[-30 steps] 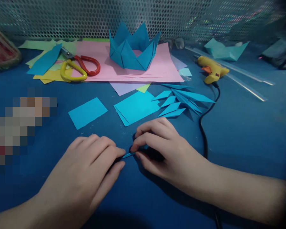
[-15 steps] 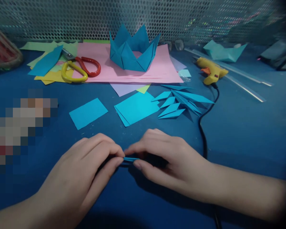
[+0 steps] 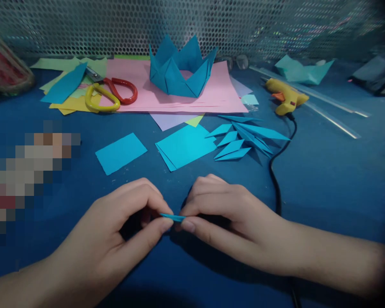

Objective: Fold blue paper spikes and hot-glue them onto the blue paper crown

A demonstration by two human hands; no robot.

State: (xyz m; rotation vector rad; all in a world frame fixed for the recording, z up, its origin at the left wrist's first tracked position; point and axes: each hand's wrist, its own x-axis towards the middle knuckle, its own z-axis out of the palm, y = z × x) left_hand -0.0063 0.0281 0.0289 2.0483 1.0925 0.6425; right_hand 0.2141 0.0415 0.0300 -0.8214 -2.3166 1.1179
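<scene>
Both hands pinch one small folded strip of blue paper (image 3: pixel 173 217) just above the blue table. My left hand (image 3: pixel 122 231) grips its left end between thumb and forefinger. My right hand (image 3: pixel 224 214) grips its right end the same way. Most of the strip is hidden by the fingers. Behind the hands lie a stack of blue paper squares (image 3: pixel 184 145), a single blue rectangle (image 3: pixel 120 152) and several pointed folded blue pieces (image 3: pixel 244 139).
A blue folded paper crown (image 3: pixel 181 68) stands on pink sheets (image 3: pixel 224 92) at the back. Red and yellow scissors (image 3: pixel 111 92) lie on coloured paper at back left. A yellow glue gun (image 3: pixel 285 96) with a black cord (image 3: pixel 276 179) lies right, beside clear glue sticks (image 3: pixel 333 119). Mesh wall behind.
Both hands have lifted slightly off the table and drawn toward me. The left fingers curled up into a pinch and the strip now shows flat between the two hands.
</scene>
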